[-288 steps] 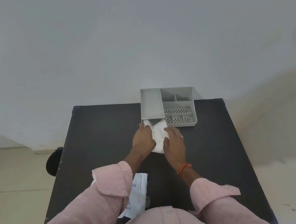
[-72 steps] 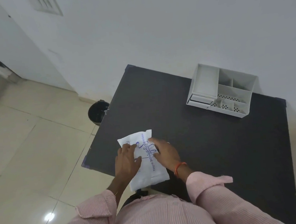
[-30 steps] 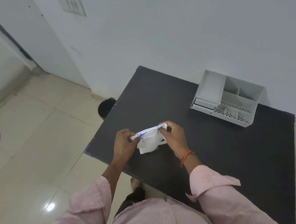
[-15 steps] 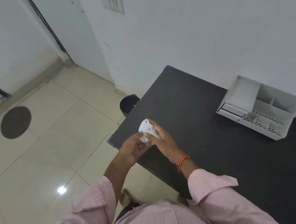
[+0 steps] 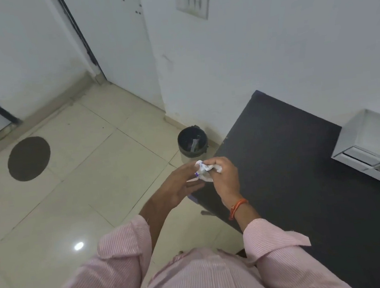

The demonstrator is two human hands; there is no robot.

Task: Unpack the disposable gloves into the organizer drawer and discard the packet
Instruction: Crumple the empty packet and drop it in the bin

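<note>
The white glove packet (image 5: pixel 202 170) with blue print is crumpled into a small wad, and my right hand (image 5: pixel 224 179) is closed around it at the table's left corner. My left hand (image 5: pixel 179 184) is beside it with fingers spread, touching the wad's left side. The grey organizer (image 5: pixel 371 141) stands at the far right of the black table (image 5: pixel 304 167), its drawer (image 5: pixel 360 156) pushed in. The gloves are not visible. A small black bin (image 5: pixel 192 141) stands on the floor just beyond my hands, against the wall.
Beige floor tiles spread to the left, with a dark round patch (image 5: pixel 28 159) on them. A white wall with a switch plate (image 5: pixel 192 2) rises behind the table, and a door frame (image 5: pixel 79 35) stands at the far left.
The flat packet was folded and squeezed into a wad. My hands lifted it off the table toward the left corner, and my view swung left to the bin.
</note>
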